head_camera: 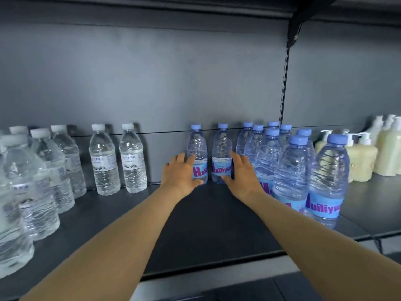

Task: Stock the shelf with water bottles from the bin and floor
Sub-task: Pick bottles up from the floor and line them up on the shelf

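Two blue-capped water bottles stand upright at the back of the dark shelf [208, 224], apart from each other. My left hand [180, 173] touches the left bottle [197, 148] from its left side, fingers spread and fairly straight, thumb across the foot of its blue label. At the right side of the right bottle [221, 148] is my right hand [243, 174], index finger lying along it and thumb at its base. Neither bottle is lifted. Several more blue-capped bottles [290, 166] stand in rows just right of my right hand.
White-capped clear bottles [104, 164] fill the shelf's left side, in rows reaching the front edge. Cream pump bottles [360, 157] stand at the far right, past a slotted upright [284, 88]. Bare shelf lies between my forearms. Another shelf hangs overhead.
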### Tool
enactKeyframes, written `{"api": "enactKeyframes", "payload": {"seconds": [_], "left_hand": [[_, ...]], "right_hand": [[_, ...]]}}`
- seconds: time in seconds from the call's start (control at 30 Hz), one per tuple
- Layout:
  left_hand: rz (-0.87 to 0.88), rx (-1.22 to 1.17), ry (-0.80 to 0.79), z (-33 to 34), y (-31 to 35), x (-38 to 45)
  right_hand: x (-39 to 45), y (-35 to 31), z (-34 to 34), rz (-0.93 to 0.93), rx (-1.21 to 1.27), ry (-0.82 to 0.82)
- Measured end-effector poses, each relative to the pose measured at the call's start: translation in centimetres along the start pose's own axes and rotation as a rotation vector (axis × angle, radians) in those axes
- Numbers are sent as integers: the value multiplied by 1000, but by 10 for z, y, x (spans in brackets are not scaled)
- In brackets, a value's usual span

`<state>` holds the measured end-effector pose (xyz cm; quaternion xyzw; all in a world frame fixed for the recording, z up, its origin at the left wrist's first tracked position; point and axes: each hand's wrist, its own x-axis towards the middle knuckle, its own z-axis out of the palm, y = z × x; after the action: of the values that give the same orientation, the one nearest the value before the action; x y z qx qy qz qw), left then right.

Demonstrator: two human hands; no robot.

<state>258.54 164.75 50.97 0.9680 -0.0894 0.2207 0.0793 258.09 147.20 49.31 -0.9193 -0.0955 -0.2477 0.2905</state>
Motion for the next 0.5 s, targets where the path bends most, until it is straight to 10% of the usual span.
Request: {"api": "enactKeyframes", "payload": {"seconds": [0.5], "left_hand": [[-61, 124, -45, -76, 119, -168]], "right_hand": [[-153, 32, -125, -323, -153, -211]]}}
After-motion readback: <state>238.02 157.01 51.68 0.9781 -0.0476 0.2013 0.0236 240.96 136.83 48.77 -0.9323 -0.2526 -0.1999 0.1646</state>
